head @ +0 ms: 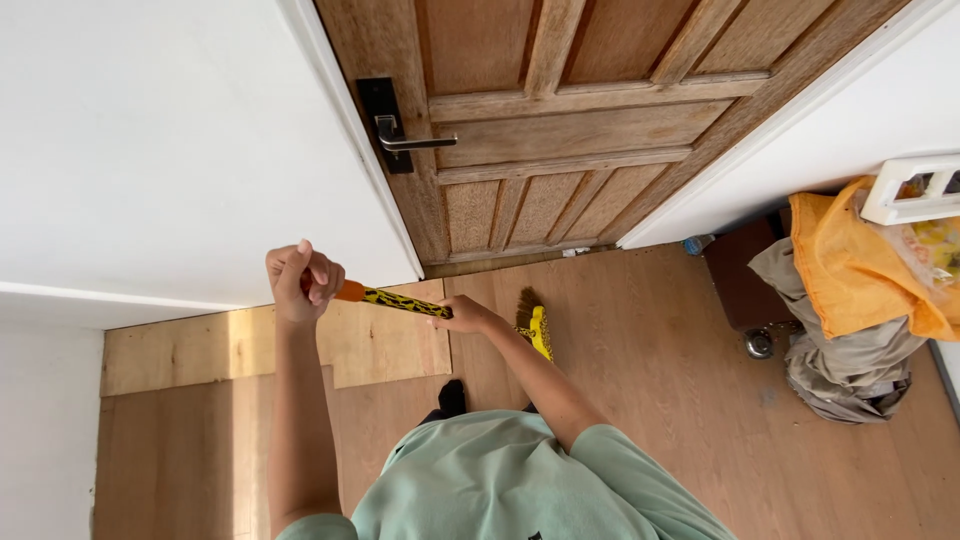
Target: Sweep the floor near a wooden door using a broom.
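The fingers of the left hand (303,280) were curled tight around the orange top end of a broom handle (392,298), thumb up, the fist raised to about the level of the door's lower panels. The fingers of the right hand (466,315) were wrapped around the same handle lower down, where its yellow covering with black markings ended, so both hands were closed on the one stick and neither was free. Between the two fists the handle ran at a slight slant, higher at the left hand and lower at the right.

Just past the right hand, the broom head (534,322) showed yellow with brownish bristles, down at the wooden floor (650,360) near the foot of the door. Both forearms were bare, and the person's pale green shirt (500,480) filled the bottom of the view, with one dark-socked foot (451,397) showing on the floor below the hands.

Ahead stood a panelled wooden door (570,130) with a metal lever handle (410,140) on a black plate, shut in its white frame. A white wall (150,150) lay to the left, with a lighter strip of flooring along its base. Well apart on the right sat a heap of things: an orange bag (850,270), grey cloth (850,360) under it, and a dark brown box (740,285) beside them.
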